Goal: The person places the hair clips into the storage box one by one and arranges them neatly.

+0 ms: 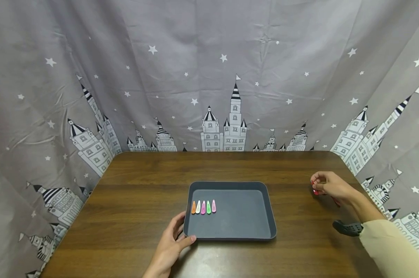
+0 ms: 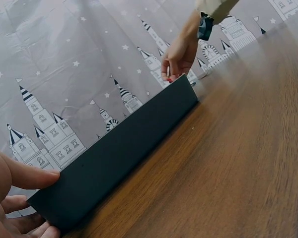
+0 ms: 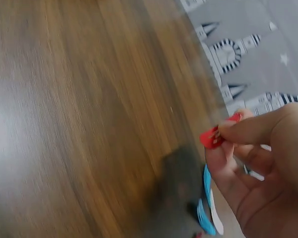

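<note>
A dark grey tray (image 1: 237, 235) lies on the table, and my left hand (image 1: 172, 241) grips its near left corner. In the left wrist view the thumb (image 2: 37, 176) rests on the tray's wall (image 2: 124, 148), with fingers around the corner. Inside the tray, at the left, several snap hair clips stand in a row: orange (image 1: 193, 207), white (image 1: 198, 207), magenta (image 1: 203, 207), green (image 1: 208, 207) and pink (image 1: 214, 206). Off to the right, my right hand (image 1: 332, 188) pinches a red hair clip (image 3: 212, 138) between thumb and fingers, above the table.
Beneath the right hand lie blue clips (image 3: 205, 218) and a white clip (image 3: 216, 215), partly hidden by it. The wooden table (image 1: 143, 177) ends at a grey curtain (image 1: 209, 58) with castles and stars. A dark strap (image 1: 348, 228) sits on the right wrist.
</note>
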Tool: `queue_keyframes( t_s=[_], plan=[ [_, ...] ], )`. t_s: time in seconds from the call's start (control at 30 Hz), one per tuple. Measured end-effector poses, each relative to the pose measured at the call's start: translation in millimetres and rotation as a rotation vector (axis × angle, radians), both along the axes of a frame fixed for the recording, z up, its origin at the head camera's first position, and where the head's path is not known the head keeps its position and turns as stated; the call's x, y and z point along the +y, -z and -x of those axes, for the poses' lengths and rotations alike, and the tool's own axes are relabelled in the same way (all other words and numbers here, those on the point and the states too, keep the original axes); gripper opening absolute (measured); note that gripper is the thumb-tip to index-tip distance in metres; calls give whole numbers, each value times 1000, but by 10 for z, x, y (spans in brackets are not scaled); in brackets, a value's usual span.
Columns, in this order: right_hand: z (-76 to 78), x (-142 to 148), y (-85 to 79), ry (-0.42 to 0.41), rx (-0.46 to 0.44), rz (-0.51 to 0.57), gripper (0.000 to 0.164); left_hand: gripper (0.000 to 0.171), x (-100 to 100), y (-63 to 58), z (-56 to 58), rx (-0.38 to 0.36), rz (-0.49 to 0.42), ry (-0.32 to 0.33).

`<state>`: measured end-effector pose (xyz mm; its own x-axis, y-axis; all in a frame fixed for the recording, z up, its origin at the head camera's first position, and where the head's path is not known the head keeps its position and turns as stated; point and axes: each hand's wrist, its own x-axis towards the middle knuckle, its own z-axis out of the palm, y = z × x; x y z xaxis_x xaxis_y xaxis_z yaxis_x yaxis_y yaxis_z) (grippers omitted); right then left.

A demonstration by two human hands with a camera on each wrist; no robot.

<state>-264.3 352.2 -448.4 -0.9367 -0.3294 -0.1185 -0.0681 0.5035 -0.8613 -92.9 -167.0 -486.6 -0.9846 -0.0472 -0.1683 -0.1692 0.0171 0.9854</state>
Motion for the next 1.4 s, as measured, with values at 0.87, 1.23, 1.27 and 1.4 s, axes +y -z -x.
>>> queue_keyframes(
  t_s=[0.87,1.23,1.27,1.4],
  plan=[
    [104,-1255,-6,-64,6,188,17,83,22,-4,-8,31,-21,20],
    [52,-1682,10,-87,-6,234,16,83,0,3,-24,26,-15,14],
    [47,-1712,9,-88,-3,233,15,83,-1,7,-22,26,-15,15],
    [19,-1840,-8,-111,3,234,14,83,-2,10,-14,27,-14,16]
  ],
)
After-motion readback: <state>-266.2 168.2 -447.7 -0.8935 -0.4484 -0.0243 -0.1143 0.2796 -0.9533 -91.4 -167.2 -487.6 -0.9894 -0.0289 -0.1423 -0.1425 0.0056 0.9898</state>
